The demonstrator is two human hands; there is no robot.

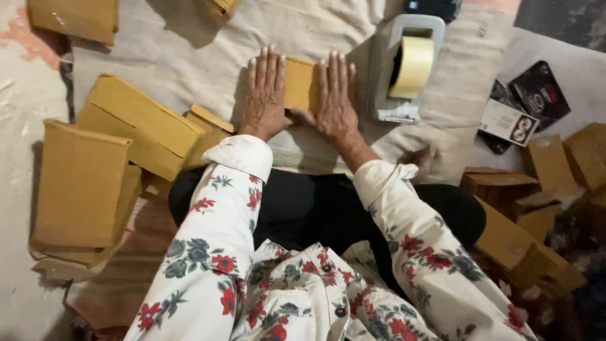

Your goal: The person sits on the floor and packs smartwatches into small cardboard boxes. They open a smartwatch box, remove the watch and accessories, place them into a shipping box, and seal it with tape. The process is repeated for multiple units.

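I observe the left hand and right hand, both flat and open, pressing a brown packet on the cloth. Tape dispenser at its 3 o'clock; stacked brown packets at 8 o'clock.

We wear a long-sleeved white garment printed with red flowers and grey-blue leaves. Each sleeve ends in a plain white turned-back cuff at the wrist. The front closes with small dark round buttons. Below it we wear plain black trousers. Our left hand and right hand are bare, without rings or gloves.
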